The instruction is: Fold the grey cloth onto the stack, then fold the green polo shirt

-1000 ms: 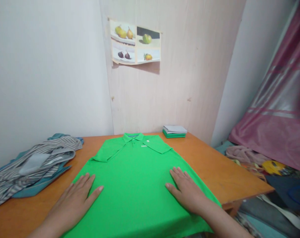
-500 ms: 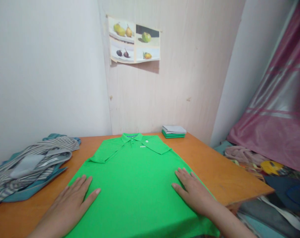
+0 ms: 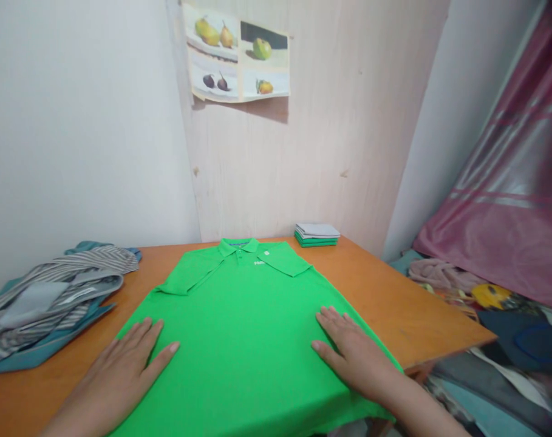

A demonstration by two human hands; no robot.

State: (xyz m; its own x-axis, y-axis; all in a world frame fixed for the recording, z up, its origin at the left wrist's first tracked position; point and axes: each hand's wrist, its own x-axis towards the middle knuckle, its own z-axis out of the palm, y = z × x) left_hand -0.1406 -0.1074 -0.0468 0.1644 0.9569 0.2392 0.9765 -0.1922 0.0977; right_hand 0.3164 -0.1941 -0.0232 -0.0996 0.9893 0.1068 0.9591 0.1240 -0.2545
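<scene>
Left hand (image 3: 116, 376) and right hand (image 3: 355, 355) rest flat, grip open, on a green polo shirt (image 3: 243, 328) spread on the desk (image 3: 385, 303). This looks like smoothing; lifting the cloth would need a pinched edge.

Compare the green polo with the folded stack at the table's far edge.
The green polo lies spread flat, front up; the folded stack is compact and squared. The polo is one garment; the stack several layers, grey over green. Left hand and right hand lie on the polo; nothing touches the stack. Both rest on the table.
</scene>
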